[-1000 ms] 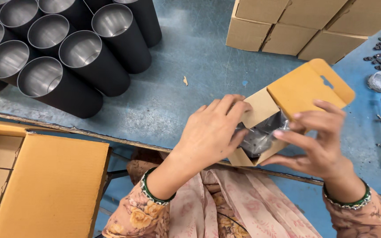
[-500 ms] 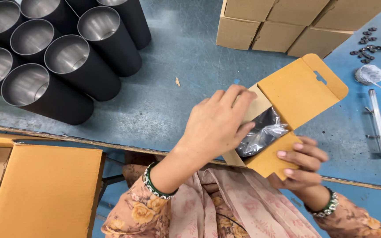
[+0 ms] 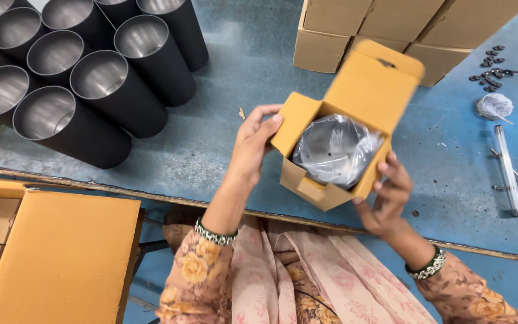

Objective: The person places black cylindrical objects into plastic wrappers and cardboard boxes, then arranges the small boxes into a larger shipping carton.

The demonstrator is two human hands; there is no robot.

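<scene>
An open brown cardboard box (image 3: 319, 189) is tilted toward me above the near edge of the blue table (image 3: 223, 150). Inside it sits a dark round item wrapped in clear plastic (image 3: 336, 150). My left hand (image 3: 253, 144) grips the box's left side flap with thumb and fingers. My right hand (image 3: 388, 195) supports the box from below and at its right wall. The lid flap (image 3: 376, 81) stands up behind the opening.
Several black cylinders with metallic insides (image 3: 97, 90) stand in a cluster at the left. Closed cardboard boxes (image 3: 355, 30) are stacked at the back. Small black parts (image 3: 491, 65), a white wad (image 3: 494, 105) and a clear tube (image 3: 508, 171) lie at right. A large carton (image 3: 61, 258) sits at lower left.
My left hand has come off the box's opening and moved to the left flap, uncovering the wrapped item. The box has turned more upright, with my right hand shifted under its right side.
</scene>
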